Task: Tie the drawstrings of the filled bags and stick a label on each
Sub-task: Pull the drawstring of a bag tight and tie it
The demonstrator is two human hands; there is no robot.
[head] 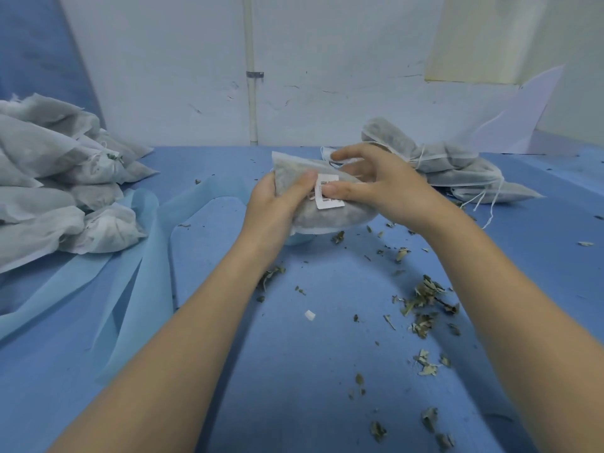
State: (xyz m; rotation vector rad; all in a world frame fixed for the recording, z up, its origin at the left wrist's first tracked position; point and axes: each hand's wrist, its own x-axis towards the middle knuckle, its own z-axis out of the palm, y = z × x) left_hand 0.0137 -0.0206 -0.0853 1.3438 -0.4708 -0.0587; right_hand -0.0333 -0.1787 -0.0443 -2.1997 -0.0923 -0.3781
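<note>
Left hand [277, 201] grip — bag [294, 178] within

The left hand [277, 204] grips a filled bag [327, 220] just above the blue bench [310, 371], thumb laid on its face. The right hand [385, 188] presses its thumb on a white barcode label [328, 196] on that bag. Left of the bag lies a pile of bags [58, 178]; right of it, tied bags [451, 171]. Dried leaf scraps [421, 302] litter the bench nearer the person than the bag.
</note>
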